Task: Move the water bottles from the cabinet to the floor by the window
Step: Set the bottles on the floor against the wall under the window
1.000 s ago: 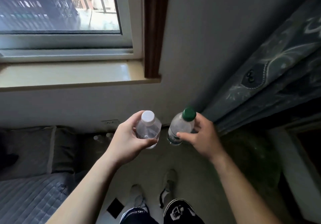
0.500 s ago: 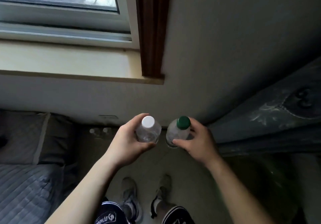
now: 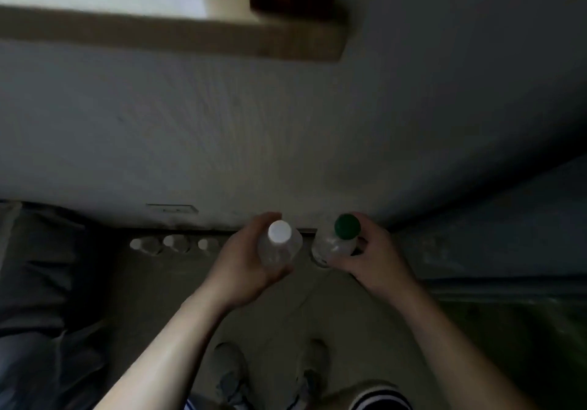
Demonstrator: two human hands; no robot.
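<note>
My left hand point(image 3: 243, 265) grips a clear water bottle with a white cap point(image 3: 279, 232), held upright above the floor. My right hand point(image 3: 370, 257) grips a second clear bottle with a green cap point(image 3: 347, 226), a little to the right of the first. Both bottles hang close to the wall under the window sill. Three more white-capped bottles point(image 3: 173, 243) stand in a row on the floor point(image 3: 158, 289) against the wall, left of my left hand.
The window sill point(image 3: 178, 33) juts out above. A bed with grey bedding point(image 3: 38, 282) fills the left side, and a dark patterned mattress or cover point(image 3: 508, 225) lies on the right. My shoes point(image 3: 232, 374) stand on the floor below my arms.
My view has tilted down and closer to the floor; the window has slid out of the top. Both hands have lowered with their bottles toward the wall base. The image is blurred.
</note>
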